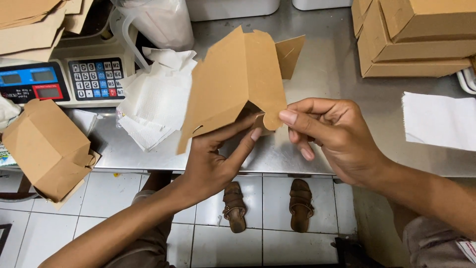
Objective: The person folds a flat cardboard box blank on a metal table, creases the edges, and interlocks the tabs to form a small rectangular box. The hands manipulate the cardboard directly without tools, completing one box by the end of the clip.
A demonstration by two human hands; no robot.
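Cardboard box (238,84) half folded: body shaped, side flap still loose. It is gripped from below by the left hand (213,159); a tab is pinched by the right hand (332,139). Finished boxes (416,39) are stacked beyond the right hand.

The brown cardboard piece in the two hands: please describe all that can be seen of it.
The brown cardboard piece is a die-cut box blank of plain kraft-looking board, partly folded and not yet closed. It is held tilted above the edge of the steel table. A side flap stands out at its upper right, and a rounded tab hangs at its lower right edge. The left hand supports it from below with fingers inside the fold. The right hand pinches the rounded tab.
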